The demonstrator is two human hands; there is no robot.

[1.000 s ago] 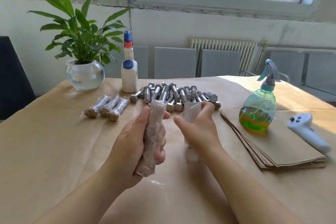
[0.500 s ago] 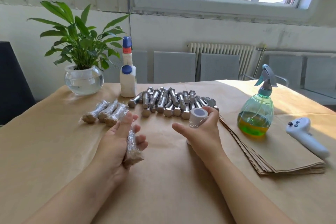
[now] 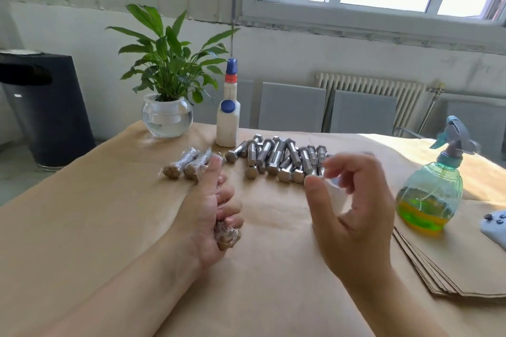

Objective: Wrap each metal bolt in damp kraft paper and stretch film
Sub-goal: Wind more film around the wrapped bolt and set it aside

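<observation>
Two hands are over the paper-covered table (image 3: 82, 227). Left hand (image 3: 210, 216) has its fingers curled round a wrapped bolt (image 3: 226, 236), thumb pointing toward 12 o'clock, where finished bundles (image 3: 189, 164) lie; judged, it is carrying this one to join them. Right hand (image 3: 353, 213) hangs with fingers loosely curled and parted, holding nothing I can make out; motion blur hides detail. Bare bolts (image 3: 276, 159) are heaped at its 11 o'clock, within reach for the next wrap. Spray bottle (image 3: 431, 194) stands at 3 o'clock beside stacked kraft sheets (image 3: 465, 268), placed handy for dampening.
</observation>
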